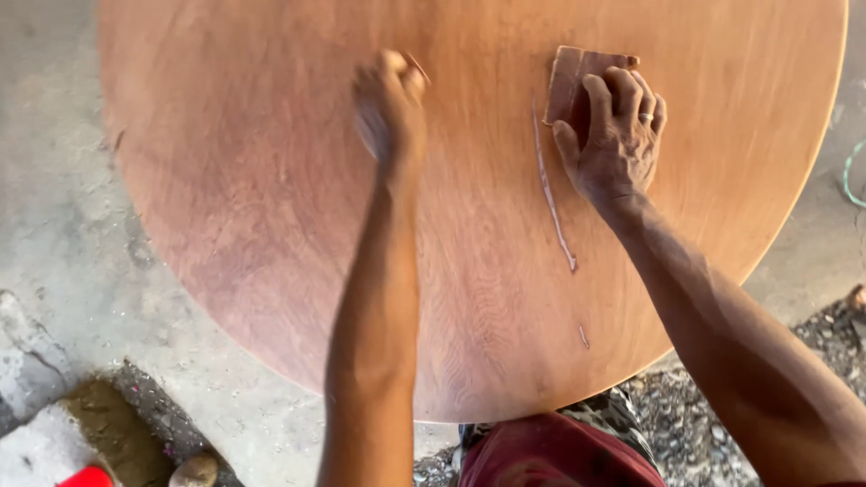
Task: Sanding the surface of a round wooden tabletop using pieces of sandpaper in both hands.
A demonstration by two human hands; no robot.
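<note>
A large round wooden tabletop (271, 180) fills most of the head view. My right hand (616, 135) presses a brown sheet of sandpaper (566, 79) flat on the wood at the upper right; a ring is on one finger. My left hand (388, 104) is blurred over the upper middle of the top, fingers curled, with a small thin piece showing at its fingertips; I cannot make out what it is. A long pale filled crack (552, 194) runs down the wood just left of my right hand.
Grey concrete floor (63, 180) surrounds the tabletop. A red object (88, 476) and a stone (196, 470) lie at the bottom left. Gravel (695, 424) lies at the bottom right, and a green cord (850, 176) shows at the right edge.
</note>
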